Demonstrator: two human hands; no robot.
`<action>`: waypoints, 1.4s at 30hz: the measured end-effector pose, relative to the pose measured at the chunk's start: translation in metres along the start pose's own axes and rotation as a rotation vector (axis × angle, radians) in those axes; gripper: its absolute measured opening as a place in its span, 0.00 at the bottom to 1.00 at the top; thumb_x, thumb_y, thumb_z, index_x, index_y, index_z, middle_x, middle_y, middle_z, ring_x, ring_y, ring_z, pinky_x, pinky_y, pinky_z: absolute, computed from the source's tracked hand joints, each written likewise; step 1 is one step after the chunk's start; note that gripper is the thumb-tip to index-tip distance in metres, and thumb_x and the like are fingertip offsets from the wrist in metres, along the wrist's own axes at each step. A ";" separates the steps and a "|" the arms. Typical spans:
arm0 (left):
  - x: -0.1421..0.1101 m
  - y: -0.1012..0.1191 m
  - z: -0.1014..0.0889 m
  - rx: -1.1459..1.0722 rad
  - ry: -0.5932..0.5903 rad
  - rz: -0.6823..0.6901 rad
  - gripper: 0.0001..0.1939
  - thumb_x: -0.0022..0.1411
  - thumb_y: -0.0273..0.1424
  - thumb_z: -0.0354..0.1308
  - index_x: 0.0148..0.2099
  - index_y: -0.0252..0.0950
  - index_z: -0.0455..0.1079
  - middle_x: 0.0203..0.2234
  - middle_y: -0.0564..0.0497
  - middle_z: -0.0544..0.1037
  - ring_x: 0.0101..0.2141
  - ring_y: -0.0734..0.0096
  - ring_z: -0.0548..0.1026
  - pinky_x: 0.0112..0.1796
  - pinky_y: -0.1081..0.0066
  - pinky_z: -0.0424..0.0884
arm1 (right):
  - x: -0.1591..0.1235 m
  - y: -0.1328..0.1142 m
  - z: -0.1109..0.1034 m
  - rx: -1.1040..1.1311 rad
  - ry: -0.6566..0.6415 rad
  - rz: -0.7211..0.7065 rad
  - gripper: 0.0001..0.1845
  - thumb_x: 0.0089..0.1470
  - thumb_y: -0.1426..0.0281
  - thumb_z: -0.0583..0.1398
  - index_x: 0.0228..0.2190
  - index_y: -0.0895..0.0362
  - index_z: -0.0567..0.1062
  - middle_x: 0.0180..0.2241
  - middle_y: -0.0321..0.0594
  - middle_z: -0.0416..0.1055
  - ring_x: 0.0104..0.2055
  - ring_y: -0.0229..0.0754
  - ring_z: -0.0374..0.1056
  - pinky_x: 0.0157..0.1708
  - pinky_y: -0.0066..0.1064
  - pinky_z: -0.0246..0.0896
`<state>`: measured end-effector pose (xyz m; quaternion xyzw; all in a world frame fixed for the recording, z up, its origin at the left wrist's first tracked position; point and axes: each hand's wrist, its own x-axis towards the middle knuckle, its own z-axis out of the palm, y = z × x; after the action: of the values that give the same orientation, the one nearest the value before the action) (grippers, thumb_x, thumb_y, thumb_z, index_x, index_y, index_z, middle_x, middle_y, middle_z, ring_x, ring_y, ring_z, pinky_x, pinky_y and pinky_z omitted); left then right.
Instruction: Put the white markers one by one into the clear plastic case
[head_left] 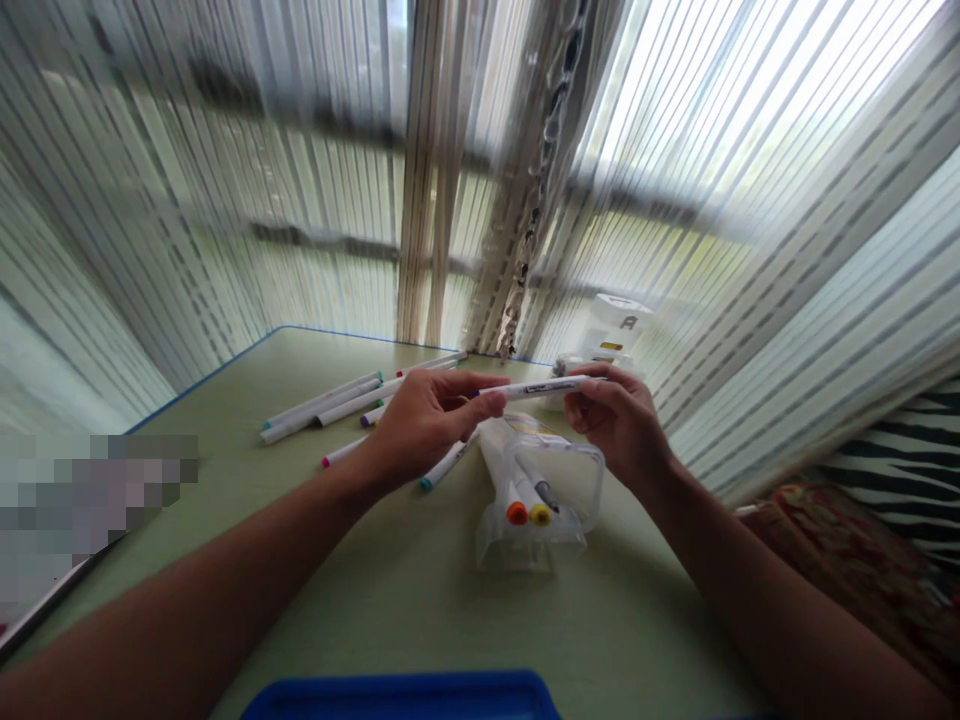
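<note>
A white marker [544, 386] with dark printing is held level above the table between both hands. My left hand [431, 415] pinches its left end, where a bit of blue shows. At the other end, the fingers of my right hand [619, 415] are closed round the tip. Below them a clear plastic case [592, 490] lies on its side, its open end toward me. Inside it are several markers, among them one with an orange end [517, 513] and one with a yellow end [540, 514]. Loose white markers [352, 400] lie left of and behind my left hand.
The light green table [420, 610] has a blue edge. A white container [619, 330] stands at the back right, before sheer striped curtains [330, 190]. A blue object [405, 695] sits at the near edge. Zebra-striped and red patterned fabrics [825, 540] are at the right.
</note>
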<state>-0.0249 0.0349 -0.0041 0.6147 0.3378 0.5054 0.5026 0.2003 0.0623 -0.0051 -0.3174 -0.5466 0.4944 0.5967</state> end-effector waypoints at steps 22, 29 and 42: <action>0.002 0.000 -0.002 -0.017 0.058 -0.014 0.15 0.61 0.33 0.63 0.47 0.29 0.80 0.29 0.45 0.82 0.19 0.81 0.65 0.19 0.76 0.58 | 0.000 0.001 -0.002 -0.013 0.004 0.002 0.04 0.43 0.69 0.67 0.26 0.55 0.79 0.19 0.35 0.73 0.17 0.33 0.64 0.15 0.24 0.54; 0.002 -0.003 -0.002 0.084 0.080 0.011 0.15 0.57 0.34 0.67 0.43 0.29 0.80 0.24 0.49 0.78 0.20 0.80 0.64 0.20 0.76 0.59 | -0.002 0.002 -0.001 -0.047 0.004 0.008 0.06 0.43 0.68 0.68 0.27 0.54 0.79 0.20 0.35 0.75 0.17 0.34 0.64 0.15 0.25 0.55; 0.001 -0.001 -0.002 0.158 0.045 0.053 0.16 0.57 0.36 0.67 0.43 0.29 0.80 0.19 0.54 0.71 0.19 0.80 0.60 0.20 0.76 0.53 | -0.002 0.001 -0.001 -0.067 -0.023 0.004 0.07 0.44 0.67 0.69 0.29 0.54 0.80 0.22 0.36 0.76 0.17 0.34 0.66 0.15 0.25 0.55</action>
<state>-0.0263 0.0367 -0.0050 0.6497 0.3711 0.5040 0.4314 0.2014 0.0614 -0.0073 -0.3328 -0.5688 0.4808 0.5784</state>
